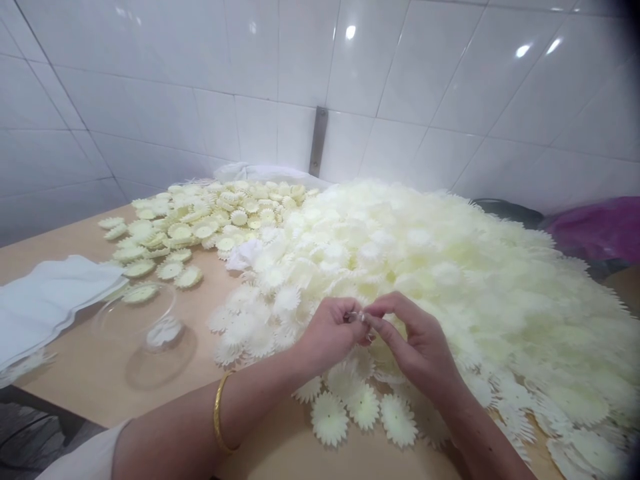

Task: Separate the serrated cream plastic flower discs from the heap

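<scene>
hands: left hand (331,331) and right hand (419,343) together, both pinching a white bit (362,317)
white bit: right between them, neither's nearer, too tiny to tell its long axis tbh
flowers (410,253): big heap just past the hands

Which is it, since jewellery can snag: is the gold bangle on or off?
On: the bangle circles the left forearm, set back from the left hand. Its clasp, if any, cannot be seen.
</scene>
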Motion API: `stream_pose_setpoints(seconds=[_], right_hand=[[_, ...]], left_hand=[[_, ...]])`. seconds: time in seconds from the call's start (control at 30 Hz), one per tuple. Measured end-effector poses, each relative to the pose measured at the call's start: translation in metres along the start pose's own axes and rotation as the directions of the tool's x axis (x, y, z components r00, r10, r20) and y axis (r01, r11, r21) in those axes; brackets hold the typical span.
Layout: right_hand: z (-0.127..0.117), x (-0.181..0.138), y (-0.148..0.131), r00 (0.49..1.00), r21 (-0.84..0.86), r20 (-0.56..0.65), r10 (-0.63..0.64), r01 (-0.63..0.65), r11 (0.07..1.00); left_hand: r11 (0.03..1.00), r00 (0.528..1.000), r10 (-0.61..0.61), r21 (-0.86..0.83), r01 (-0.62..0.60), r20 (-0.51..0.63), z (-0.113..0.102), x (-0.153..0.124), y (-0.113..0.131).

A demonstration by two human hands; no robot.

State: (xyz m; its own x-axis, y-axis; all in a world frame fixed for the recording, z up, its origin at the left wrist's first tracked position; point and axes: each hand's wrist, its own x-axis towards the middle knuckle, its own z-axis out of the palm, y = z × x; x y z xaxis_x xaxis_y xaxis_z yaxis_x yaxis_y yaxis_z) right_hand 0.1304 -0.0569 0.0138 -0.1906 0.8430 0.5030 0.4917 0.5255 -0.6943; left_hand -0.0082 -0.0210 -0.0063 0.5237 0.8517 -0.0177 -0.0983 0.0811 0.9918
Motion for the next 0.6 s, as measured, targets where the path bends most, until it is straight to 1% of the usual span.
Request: stream_pose_setpoints(seconds=[0.4, 0.6], right_hand=[[-0.0012, 0.0007, -0.0008, 1.000, -0.028, 0.009, -0.017, 0.018, 0.999], [-0.0007, 0.0002, 0.0012, 0.999, -0.054, 0.010, -0.054, 0.054, 0.997]], left_hand=[[1.000, 1.000, 0.019, 0.021, -0.019, -0.002, 0.0003, 0.0000, 0.0003], [1.000, 1.000, 0.027, 0.012, -0.027, 0.002, 0.0004, 0.0005, -0.0022]])
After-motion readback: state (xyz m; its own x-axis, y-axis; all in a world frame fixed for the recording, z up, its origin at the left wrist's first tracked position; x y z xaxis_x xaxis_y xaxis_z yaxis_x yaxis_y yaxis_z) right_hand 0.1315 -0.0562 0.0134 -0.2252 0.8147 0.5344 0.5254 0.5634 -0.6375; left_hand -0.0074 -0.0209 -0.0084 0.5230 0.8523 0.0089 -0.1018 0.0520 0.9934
